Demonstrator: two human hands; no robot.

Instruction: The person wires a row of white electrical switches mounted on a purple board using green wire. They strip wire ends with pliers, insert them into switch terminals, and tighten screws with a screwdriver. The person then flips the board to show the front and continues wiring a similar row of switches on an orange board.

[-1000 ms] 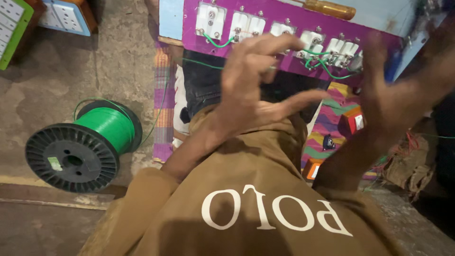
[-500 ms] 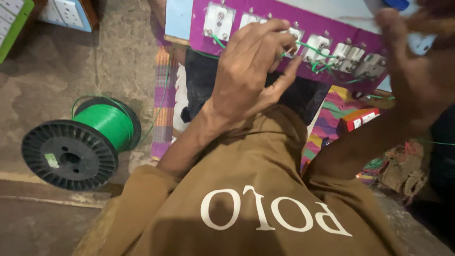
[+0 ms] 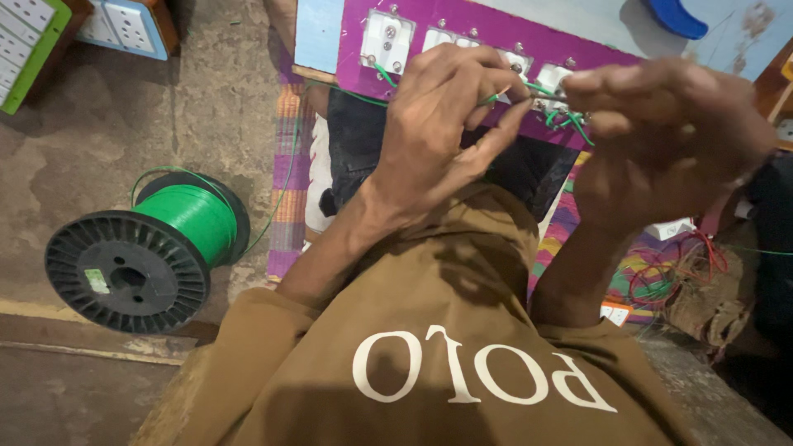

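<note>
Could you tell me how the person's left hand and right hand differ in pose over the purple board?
The left hand pinches a thin green wire between fingertips, with its back to the camera; the right hand is curled into a loose fist, its grip hidden. The left hand lies over the purple board; the right hand sits off its right end. Both hover at the white sockets.

Two hands at work, left hand (image 3: pixel 438 132) and right hand (image 3: pixel 669 140), one purple switch panel (image 3: pixel 496 29), one spool of green wire (image 3: pixel 144 252), two socket boards (image 3: pixel 124 25) at top left, one blue object (image 3: pixel 673 16)
</note>
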